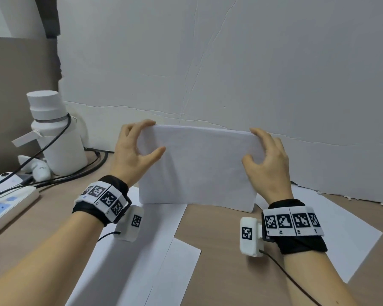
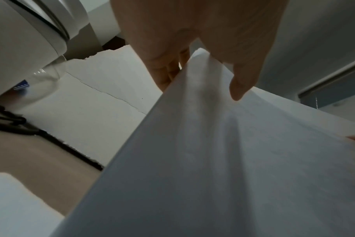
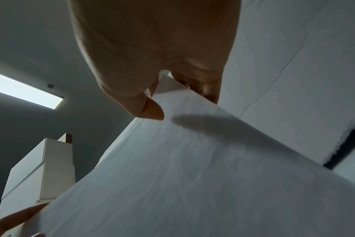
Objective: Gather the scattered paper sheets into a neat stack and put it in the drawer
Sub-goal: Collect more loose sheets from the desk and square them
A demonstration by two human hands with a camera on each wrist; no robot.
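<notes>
The paper stack (image 1: 197, 166) stands upright on its long lower edge on the wooden surface (image 1: 219, 250), just in front of the white backdrop board (image 1: 230, 62). The left hand (image 1: 134, 155) pinches the stack's upper left corner, fingers behind and thumb in front; the right hand (image 1: 266, 164) pinches the upper right corner the same way — both grips pressed onto paper, as the wrist views confirm. Loose sheets (image 1: 142, 250) lie flat on the near surface, with another sheet (image 1: 341, 228) to the right, so gathering looks unfinished. No drawer is in view.

The risk, as I judge it, is the thin stack bowing or fanning if it is tapped (it is held only at the corners), letting sheets slip out of line. To the left a white bottle (image 1: 53, 133), cables (image 1: 75, 171) and a power strip (image 1: 7, 208) sit close — a wide sweep could snag them.
</notes>
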